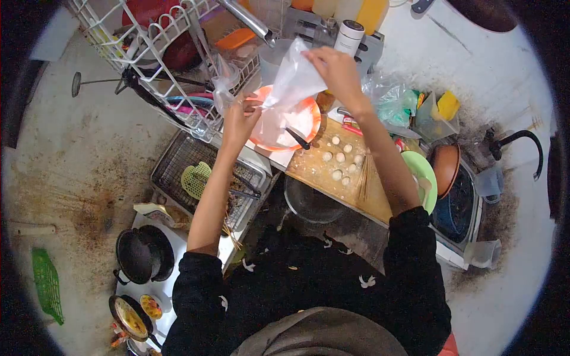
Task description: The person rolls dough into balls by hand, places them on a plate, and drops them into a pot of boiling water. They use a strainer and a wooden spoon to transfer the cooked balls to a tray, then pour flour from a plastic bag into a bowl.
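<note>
A whitish, translucent plastic bag [295, 76] stretches between my two hands above an orange-rimmed bowl [316, 126]. My right hand [337, 72] pinches the bag's upper end. Lower down, at the bowl's left rim, my left hand [240, 121] has its fingers closed on the gathered part of the bag. White powder [295, 120] fills the bowl, and a black-handled utensil [298, 138] leans out over the near rim. Several small round dough balls [340, 157] sit on the wooden board [314, 169] to the right.
Thin wooden sticks [364, 178] lie on the board, beside a green bowl [428, 184]. A white wire dish rack [169, 62] stands at the upper left. Pans, including a black wok [142, 254], are at the lower left. A white bottle [349, 38] stands at the back.
</note>
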A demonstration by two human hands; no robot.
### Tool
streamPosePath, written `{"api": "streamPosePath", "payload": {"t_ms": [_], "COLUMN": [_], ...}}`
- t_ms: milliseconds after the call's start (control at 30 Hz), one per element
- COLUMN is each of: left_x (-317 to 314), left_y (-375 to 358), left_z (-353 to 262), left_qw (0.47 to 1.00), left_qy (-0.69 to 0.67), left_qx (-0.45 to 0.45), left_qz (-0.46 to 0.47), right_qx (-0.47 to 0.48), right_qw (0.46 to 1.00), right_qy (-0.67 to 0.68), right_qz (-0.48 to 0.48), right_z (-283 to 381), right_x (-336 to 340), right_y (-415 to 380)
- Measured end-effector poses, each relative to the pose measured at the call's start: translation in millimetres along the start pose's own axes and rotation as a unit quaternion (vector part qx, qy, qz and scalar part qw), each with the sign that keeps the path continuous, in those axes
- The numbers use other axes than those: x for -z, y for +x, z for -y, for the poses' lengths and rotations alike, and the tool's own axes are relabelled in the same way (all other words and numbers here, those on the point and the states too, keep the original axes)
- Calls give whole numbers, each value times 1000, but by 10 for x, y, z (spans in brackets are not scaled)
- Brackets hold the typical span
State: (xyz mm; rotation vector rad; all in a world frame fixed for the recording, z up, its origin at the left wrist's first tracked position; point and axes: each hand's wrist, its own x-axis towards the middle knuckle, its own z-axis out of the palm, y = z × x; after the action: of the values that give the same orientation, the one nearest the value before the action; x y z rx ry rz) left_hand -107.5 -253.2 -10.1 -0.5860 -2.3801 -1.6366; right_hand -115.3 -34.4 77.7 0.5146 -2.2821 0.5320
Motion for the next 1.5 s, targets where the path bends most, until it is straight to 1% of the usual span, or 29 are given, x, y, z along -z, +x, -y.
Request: {"api": "streamPosePath", "payload": {"t_ms": [67, 133, 167, 233, 333, 367, 500, 567, 600, 667, 767, 867, 900, 933, 967, 1000, 1033, 1067, 1100, 1133, 1200, 1233, 1267, 1300, 1367, 1400, 1433, 1467, 1500], "left_x": [15, -26, -47, -39, -81, -124, -181, -130, -138, -172, -88, -94, -119, -130, -135, -126, -80, -85, -92, -107, -179, -175, -162, -140, -95, -75, -91, -103, -102], "left_y": [-14, -39, -48, -47, -76, -94, -128, -138, -147, -195, -157, -164, -172, -167, -153, -139, -129, -132, -142, -140, -135, -116, -91, -43, -62, -72, -88, -78, -63], "left_z": [31, 36, 37, 84, 74, 42, 97, 133, 144, 113, 148, -6, -67, -46, 0, 36, 38, 32, 26, 3, 4, 22, 56, 228, 34, -63, -99, -63, 7], "left_qw": [1000, 1000, 1000, 1000, 999, 999, 999, 999, 999, 1000, 999, 999, 999, 999, 1000, 999, 999, 999, 998, 997, 999, 998, 996, 998, 998, 997, 997, 997, 996], "left_qy": [12, 3, -6, -16, -30, -36, -42, -30, -30, -16, -21, -7, -44, -46, -14, 18, 21, 20, 35, 51, 6, 21, 35, 40, 54, 68, 55, 53, 77], "left_qx": [22, 9, -3, 9, 9, -4, -8, 27, 26, -23, 8, -6, 1, 0, -15, -31, 1, 0, -29, -60, -41, -58, -75, -33, -30, -28, -55, -55, -52], "left_qz": [4, 15, 26, 14, 6, 11, 3, -30, -31, -9, -47, -32, -10, -9, -22, -34, -38, -38, -34, -29, -9, -18, -26, -22, -25, -28, -12, -11, -13], "right_qx": [-19, 14, 13, -37, -64, -17, -6, -76, -75, 19, -15, -45, -45, -15, 13, 11, -15, -40, -67, -67, 39, 9, 6, -27, -72, -72, -40, -7, -10], "right_qw": [999, 1000, 1000, 999, 998, 1000, 999, 997, 997, 1000, 1000, 999, 999, 999, 999, 999, 1000, 999, 998, 998, 999, 999, 999, 999, 997, 997, 999, 1000, 1000], "right_qy": [11, -6, -7, -32, -25, 17, 2, -2, -2, 7, 1, 25, 25, 24, 22, 20, 16, 12, -4, -4, 33, 6, 4, 18, 30, 30, 26, 21, 19], "right_qz": [-23, 27, 27, 23, 15, 12, 46, 19, 18, -3, 16, -5, -4, 16, 36, 35, 5, -24, -6, -7, 7, 36, 35, 8, -21, -22, -18, -12, -13], "right_z": [-26, 3, 1, -6, -20, 6, 13, -36, -38, -5, -5, -9, 21, 65, 82, 54, 22, -5, -22, -9, 52, 118, 92, 38, -81, -85, -43, -34, -53], "right_x": [0, -43, -21, 31, -3, -47, -85, -3, -51, -154, -44, 2, -37, -93, -114, -81, -28, 3, 9, -20, -109, -95, -53, -4, 40, -12, -55, -69, -58], "right_y": [7, -30, -30, -11, -40, -97, -157, -109, -125, -197, -154, -91, -114, -151, -181, -183, -160, -140, -130, -148, -249, -266, -264, -251, -228, -274, -338, -382, -406]}}
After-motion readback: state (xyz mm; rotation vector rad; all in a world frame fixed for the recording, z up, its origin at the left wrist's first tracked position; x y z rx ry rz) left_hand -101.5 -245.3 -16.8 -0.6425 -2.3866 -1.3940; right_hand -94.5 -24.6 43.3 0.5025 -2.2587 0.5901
